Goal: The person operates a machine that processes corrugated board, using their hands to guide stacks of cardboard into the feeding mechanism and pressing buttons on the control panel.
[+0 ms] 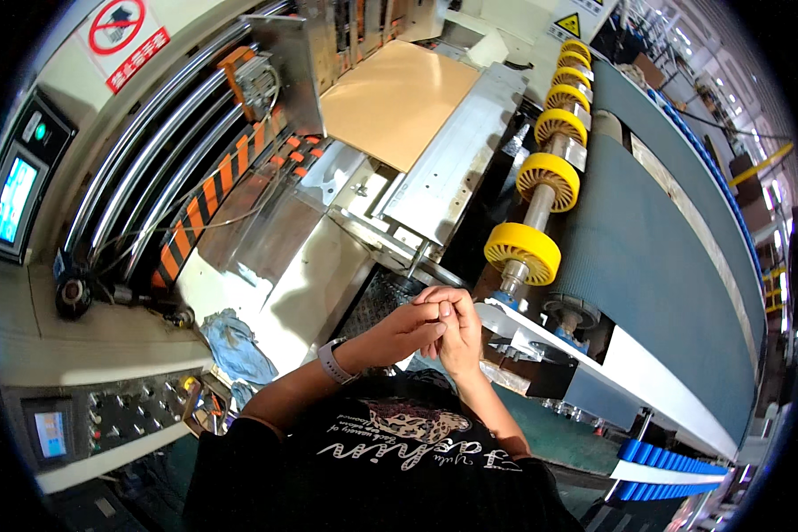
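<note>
My left hand [402,333], with a pale watch band [332,362] at its wrist, meets my right hand [460,330] in front of my chest. Both are closed, their fingers curled and pressed against each other. No object shows in either one, though the space between the palms is hidden. Beyond them, a flat brown cardboard sheet [399,102] lies on the machine bed beside a pale metal plate [457,151]. The hands touch neither. Closest on the right is the near end of a shaft [538,208] carrying several yellow ribbed wheels [523,252].
A wide grey-green conveyor belt [656,257] fills the right side. At left are chrome rollers [151,124], an orange-and-black striped bar [206,206], a lit screen [15,199] and a control panel [133,410] with knobs. A blue rag [238,348] lies near my left forearm.
</note>
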`<state>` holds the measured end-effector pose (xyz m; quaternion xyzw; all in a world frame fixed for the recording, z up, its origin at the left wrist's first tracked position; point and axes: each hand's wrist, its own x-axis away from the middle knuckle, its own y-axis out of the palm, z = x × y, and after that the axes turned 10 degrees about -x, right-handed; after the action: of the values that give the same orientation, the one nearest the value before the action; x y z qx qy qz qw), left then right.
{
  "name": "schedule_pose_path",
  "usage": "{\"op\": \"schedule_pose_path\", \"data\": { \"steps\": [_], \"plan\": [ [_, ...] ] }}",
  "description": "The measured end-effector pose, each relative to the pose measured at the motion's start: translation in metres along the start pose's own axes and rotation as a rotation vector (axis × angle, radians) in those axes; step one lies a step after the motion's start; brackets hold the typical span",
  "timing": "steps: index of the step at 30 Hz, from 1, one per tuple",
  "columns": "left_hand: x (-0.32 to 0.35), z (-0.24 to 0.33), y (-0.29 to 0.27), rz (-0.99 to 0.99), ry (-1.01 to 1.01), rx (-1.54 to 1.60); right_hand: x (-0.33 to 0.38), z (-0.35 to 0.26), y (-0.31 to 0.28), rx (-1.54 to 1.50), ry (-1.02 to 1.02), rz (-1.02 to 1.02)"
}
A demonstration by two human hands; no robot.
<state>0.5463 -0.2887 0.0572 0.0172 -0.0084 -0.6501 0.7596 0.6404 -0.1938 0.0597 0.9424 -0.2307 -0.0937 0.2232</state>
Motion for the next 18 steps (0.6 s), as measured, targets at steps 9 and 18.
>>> {"op": "schedule_pose_path", "data": {
  "steps": [9, 18],
  "plan": [
    [0.071, 0.002, -0.023, 0.386, -0.185, 0.09, -0.012, 0.06, 0.032, 0.247, 0.247, -0.245],
    [0.245, -0.272, -0.06, 0.976, -0.473, -0.319, 0.035, 0.183, -0.085, 0.666, 0.485, -0.377]
  ]
}}
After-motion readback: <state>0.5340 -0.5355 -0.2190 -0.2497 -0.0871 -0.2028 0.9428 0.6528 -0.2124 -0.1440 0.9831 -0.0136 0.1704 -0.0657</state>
